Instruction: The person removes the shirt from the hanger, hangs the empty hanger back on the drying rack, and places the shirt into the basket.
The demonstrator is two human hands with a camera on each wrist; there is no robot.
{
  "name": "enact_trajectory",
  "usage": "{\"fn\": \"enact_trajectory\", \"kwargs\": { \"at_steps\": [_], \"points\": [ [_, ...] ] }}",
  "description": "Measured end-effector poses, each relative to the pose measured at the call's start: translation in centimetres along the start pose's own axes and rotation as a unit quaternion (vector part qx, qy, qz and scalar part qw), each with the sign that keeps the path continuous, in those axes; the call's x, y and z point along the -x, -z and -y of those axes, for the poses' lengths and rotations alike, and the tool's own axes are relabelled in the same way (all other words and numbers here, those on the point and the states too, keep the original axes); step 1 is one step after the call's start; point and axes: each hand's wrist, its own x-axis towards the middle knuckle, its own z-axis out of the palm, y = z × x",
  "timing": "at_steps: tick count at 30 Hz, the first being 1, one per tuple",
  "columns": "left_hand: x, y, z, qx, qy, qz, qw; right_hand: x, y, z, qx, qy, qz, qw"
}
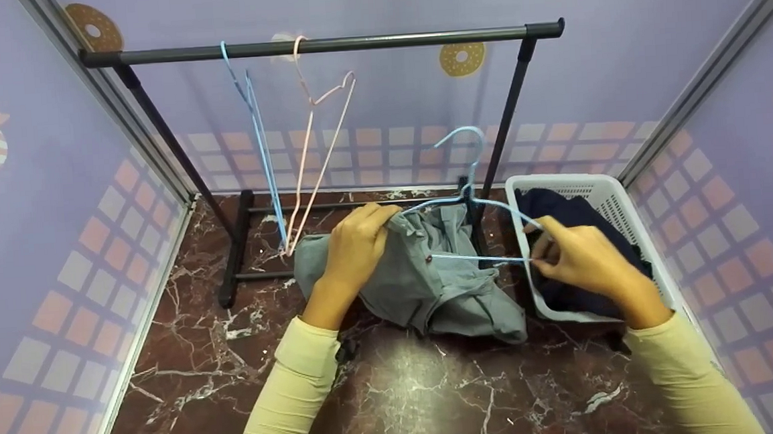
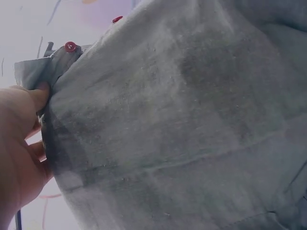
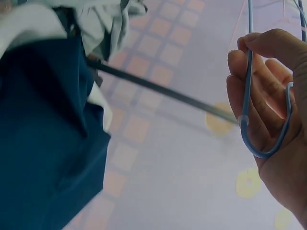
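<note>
A grey-green shirt (image 1: 397,287) with red buttons hangs bunched over the floor in front of the rack. My left hand (image 1: 358,242) grips its upper edge; in the left wrist view the thumb presses on the cloth (image 2: 168,110) near a red button (image 2: 70,46). A light blue clothes hanger (image 1: 479,147) stands hook up, its left end hidden in the shirt. The right end is pinched by my right hand (image 1: 580,255); in the right wrist view thumb and forefinger close on the blue rod (image 3: 247,88), and its bend lies by the palm.
Behind the shirt stands a black clothes rack (image 1: 382,41). A blue hanger (image 1: 266,157) and a pink hanger (image 1: 305,148) hang on its left half. At the right, a white basket (image 1: 559,179) holds dark clothes (image 1: 581,215). Patterned walls (image 1: 753,174) enclose both sides.
</note>
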Motion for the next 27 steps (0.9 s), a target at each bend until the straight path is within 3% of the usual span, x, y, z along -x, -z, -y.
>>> {"fn": "enact_trajectory", "kwargs": {
  "at_steps": [8, 15, 19, 22, 24, 27],
  "points": [
    [0.9, -0.7, 1.3, 0.014, 0.049, 0.001, 0.9987, 1.9, 2.9, -1.6, 0.028, -0.043, -0.017, 0.9985],
    [2.1, -1.6, 3.0, 0.011, 0.119, 0.018, 0.9927, 3.3, 3.8, -2.7, 0.031, -0.060, -0.021, 0.9975],
    [3.1, -2.1, 3.6, -0.004, 0.139, 0.073, 0.9876, 3.8, 3.6, -3.1, 0.027, -0.070, -0.036, 0.9966],
    [3.8, -2.3, 3.6, -0.011, 0.134, 0.137, 0.9814, 4.0, 3.0, -3.0, 0.018, -0.084, -0.042, 0.9954],
    [4.2, -2.5, 3.4, -0.013, 0.134, 0.187, 0.9731, 4.1, 2.4, -2.8, 0.015, -0.093, -0.046, 0.9945],
    [4.8, -2.7, 3.0, -0.016, 0.143, 0.264, 0.9537, 4.3, 1.4, -2.5, 0.004, -0.105, -0.059, 0.9927]
  ]
}}
